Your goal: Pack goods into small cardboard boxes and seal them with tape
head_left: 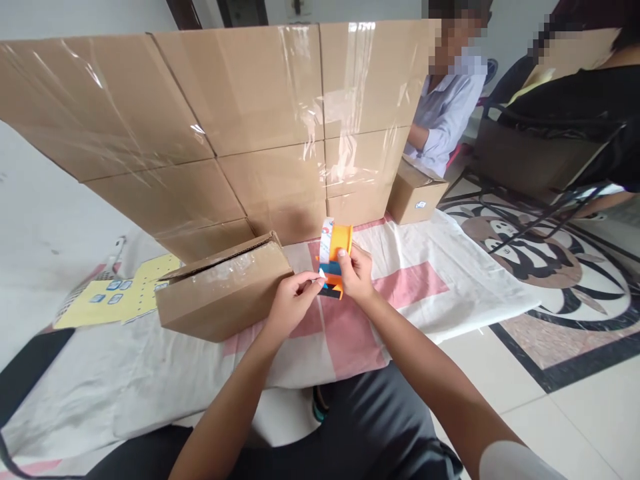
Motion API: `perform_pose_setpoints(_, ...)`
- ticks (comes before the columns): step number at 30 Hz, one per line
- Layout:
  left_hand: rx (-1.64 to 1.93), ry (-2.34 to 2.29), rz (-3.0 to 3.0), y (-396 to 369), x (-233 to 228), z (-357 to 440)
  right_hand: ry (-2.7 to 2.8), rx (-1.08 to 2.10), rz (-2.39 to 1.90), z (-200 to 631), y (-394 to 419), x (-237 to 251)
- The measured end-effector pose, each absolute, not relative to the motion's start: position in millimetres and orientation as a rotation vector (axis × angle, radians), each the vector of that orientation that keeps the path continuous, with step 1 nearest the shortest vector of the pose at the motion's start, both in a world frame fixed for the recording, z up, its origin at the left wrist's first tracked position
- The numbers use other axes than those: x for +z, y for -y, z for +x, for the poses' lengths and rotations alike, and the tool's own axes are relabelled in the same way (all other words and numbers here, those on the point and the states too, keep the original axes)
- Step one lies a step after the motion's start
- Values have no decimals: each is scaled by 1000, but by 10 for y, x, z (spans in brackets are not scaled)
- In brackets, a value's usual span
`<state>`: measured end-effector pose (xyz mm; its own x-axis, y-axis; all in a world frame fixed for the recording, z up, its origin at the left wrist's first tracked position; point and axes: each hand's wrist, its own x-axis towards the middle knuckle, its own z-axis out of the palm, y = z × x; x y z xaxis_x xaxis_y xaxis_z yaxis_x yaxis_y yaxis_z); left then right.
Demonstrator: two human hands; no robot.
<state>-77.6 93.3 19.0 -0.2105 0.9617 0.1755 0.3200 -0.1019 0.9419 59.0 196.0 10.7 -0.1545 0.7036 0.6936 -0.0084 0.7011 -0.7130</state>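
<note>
My right hand (357,270) is closed around an orange and blue tape dispenser (341,239), which carries a roll of tape with a white printed core. The thumb presses on its orange side. My left hand (296,297) pinches a small whitish tape end (321,274) at the dispenser's lower edge. Close beside my left hand, a brown cardboard box (225,287) lies on the cloth, with shiny clear tape along its upper side and a gap along its top edge.
A wall of stacked, taped cardboard boxes (270,93) stands behind my hands. A smaller box (417,193) is at the right, near a person in a light shirt (453,113). Yellow sticker sheets (107,300) lie at the left on the pink and white cloth (420,287).
</note>
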Motion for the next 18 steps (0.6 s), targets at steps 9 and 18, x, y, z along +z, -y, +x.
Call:
perform_pose_setpoints(9, 1491, -1528, 1510, -930, 268, -706, 1616, 600, -711, 584, -2091, 22)
perform_pose_setpoints(18, 1238, -1448, 1235, -863, 95, -512, 1372, 682, -857, 650, -2323, -33)
